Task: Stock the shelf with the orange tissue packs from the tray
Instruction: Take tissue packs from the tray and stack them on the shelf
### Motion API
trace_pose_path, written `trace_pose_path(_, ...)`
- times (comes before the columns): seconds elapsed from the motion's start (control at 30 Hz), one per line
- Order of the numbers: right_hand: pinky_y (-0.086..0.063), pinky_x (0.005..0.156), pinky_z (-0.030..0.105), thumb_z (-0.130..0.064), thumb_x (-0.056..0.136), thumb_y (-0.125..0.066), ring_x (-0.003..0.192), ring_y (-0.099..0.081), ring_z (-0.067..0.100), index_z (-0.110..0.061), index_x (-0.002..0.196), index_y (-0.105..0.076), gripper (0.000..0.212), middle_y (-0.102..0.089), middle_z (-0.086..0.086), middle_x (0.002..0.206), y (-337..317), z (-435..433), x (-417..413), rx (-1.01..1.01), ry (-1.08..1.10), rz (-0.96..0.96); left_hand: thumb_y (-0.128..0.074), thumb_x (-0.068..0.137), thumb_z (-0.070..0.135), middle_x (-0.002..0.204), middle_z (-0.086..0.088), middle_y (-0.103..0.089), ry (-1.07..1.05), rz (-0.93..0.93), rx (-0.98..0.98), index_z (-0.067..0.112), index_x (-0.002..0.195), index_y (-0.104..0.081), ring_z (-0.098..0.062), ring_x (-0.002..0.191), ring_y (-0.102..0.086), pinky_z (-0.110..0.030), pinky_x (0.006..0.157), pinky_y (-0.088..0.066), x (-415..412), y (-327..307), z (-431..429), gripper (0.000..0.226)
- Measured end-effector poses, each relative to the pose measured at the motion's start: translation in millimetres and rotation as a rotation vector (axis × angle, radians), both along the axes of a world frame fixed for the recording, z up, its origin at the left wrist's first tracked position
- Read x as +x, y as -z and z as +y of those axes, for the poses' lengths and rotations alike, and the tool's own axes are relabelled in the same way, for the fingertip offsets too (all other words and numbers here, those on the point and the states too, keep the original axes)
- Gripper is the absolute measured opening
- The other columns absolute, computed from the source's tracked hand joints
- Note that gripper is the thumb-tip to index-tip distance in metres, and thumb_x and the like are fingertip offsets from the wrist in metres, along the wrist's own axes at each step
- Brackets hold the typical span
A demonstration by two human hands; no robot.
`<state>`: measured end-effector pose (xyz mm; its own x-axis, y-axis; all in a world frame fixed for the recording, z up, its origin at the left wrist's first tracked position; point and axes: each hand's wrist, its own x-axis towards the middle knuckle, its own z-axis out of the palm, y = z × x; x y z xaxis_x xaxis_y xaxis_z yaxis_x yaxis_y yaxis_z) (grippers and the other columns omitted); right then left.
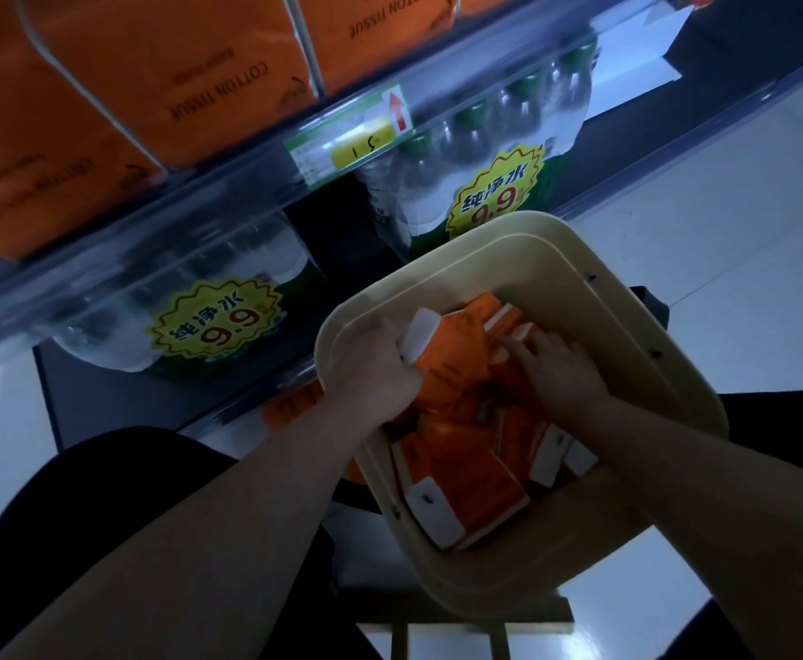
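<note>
A cream tray sits in front of me, holding several orange tissue packs with white ends, piled loosely. My left hand grips one orange pack at the tray's left side, lifting its white end up. My right hand rests fingers-down on other packs near the tray's middle; whether it grips one I cannot tell. The shelf above holds a row of large orange tissue packs.
Shrink-wrapped water bottle packs with yellow 9.9 price stickers stand on the lower shelf, behind the tray. A price label hangs on the shelf edge. The tray rests on a wooden stool. White floor lies to the right.
</note>
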<state>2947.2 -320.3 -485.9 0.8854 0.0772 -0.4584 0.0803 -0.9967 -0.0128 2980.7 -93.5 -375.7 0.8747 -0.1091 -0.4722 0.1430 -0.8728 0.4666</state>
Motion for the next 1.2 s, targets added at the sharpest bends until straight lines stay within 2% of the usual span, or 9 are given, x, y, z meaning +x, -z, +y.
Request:
trace_pose_path(0.2,-0.030,0.101,0.037,-0.041,0.098,-0.038,0.132,-0.034,0.026,-0.022,0.153,-0.004,0.067,-0.040,0.004,0.145,0,14,18,-0.109,-0.168,-0.030,-0.063,0.082,0.018,0.091,-0.006,-0.060,-0.008,-0.011,-0.043,0.011,0.098,-0.055,-0.018,0.083,-0.057,-0.032,0.069,-0.047,1,-1,4,0.020)
trace_pose_path(0.3,-0.031,0.099,0.038,-0.043,0.096,-0.040,0.127,-0.037,0.026,-0.025,0.147,-0.026,0.057,-0.042,0.004,0.138,-4,13,17,-0.193,-0.206,-0.069,-0.063,0.082,0.021,0.096,-0.003,-0.057,-0.033,0.017,-0.041,0.015,0.104,-0.051,-0.018,0.088,-0.056,-0.033,0.071,-0.048,2,2,8,0.026)
trace_pose_path(0.37,-0.034,0.095,0.038,-0.037,0.096,-0.041,0.122,-0.040,0.026,-0.026,0.132,-0.048,0.038,-0.046,0.004,0.132,-11,13,16,-0.201,-0.241,-0.086,-0.064,0.082,0.019,0.103,-0.001,-0.056,-0.044,0.020,-0.062,0.016,0.117,-0.048,-0.020,0.097,-0.057,-0.032,0.073,-0.047,2,3,11,0.038)
trace_pose_path(0.47,-0.045,0.078,0.038,-0.033,0.078,-0.073,0.098,-0.056,0.028,-0.021,0.100,-0.066,0.026,-0.059,0.008,0.107,-29,13,18,-0.156,-0.233,-0.172,-0.063,0.081,0.012,0.130,-0.004,-0.049,-0.047,0.025,-0.135,0.028,0.146,-0.027,-0.023,0.115,-0.051,-0.032,0.084,-0.047,1,-1,15,0.075)
trace_pose_path(0.57,-0.040,0.089,0.038,-0.031,0.091,-0.053,0.114,-0.049,0.026,-0.022,0.121,-0.049,0.032,-0.053,0.004,0.124,-45,10,12,-0.149,-0.188,-0.154,-0.061,0.083,0.017,0.145,-0.002,-0.039,-0.045,0.040,-0.168,0.041,0.150,-0.013,-0.024,0.120,-0.049,-0.028,0.080,-0.043,-1,-8,23,0.086)
trace_pose_path(0.7,-0.043,0.086,0.038,-0.029,0.092,-0.047,0.110,-0.053,0.033,-0.025,0.138,-0.032,0.049,-0.056,0.011,0.121,-72,6,3,0.054,0.042,-0.131,-0.058,0.084,0.019,0.122,0.002,-0.051,-0.072,0.006,-0.236,0.047,0.145,-0.019,-0.024,0.097,-0.057,-0.029,0.065,-0.040,-5,-20,35,0.077)
trace_pose_path(0.83,-0.042,0.085,0.035,-0.027,0.092,-0.054,0.107,-0.056,0.035,-0.025,0.134,-0.039,0.045,-0.055,0.015,0.120,-103,12,-10,0.351,0.166,-0.085,-0.059,0.076,0.009,0.099,0.007,-0.056,-0.099,-0.049,-0.310,0.040,0.118,-0.038,-0.018,0.092,-0.058,-0.035,0.071,-0.050,-18,-34,50,0.056)
trace_pose_path(1.07,-0.044,0.082,0.034,-0.012,0.084,-0.063,0.101,-0.056,0.030,-0.018,0.116,-0.048,0.036,-0.054,0.013,0.114,-147,18,-33,0.582,0.242,-0.153,-0.070,0.083,0.021,0.099,0.005,-0.052,-0.230,-0.167,-0.430,0.023,0.113,-0.039,-0.023,0.099,-0.058,-0.046,0.081,-0.054,-47,-48,80,0.043)
trace_pose_path(1.2,-0.050,0.084,0.041,-0.014,0.084,-0.062,0.095,-0.060,0.029,-0.023,0.110,-0.049,0.031,-0.054,0.010,0.113,-176,26,-42,0.648,0.227,-0.234,-0.071,0.084,0.015,0.104,-0.001,-0.056,-0.331,-0.284,-0.553,0.016,0.114,-0.043,-0.021,0.097,-0.059,-0.027,0.071,-0.048,-58,-69,96,0.041)
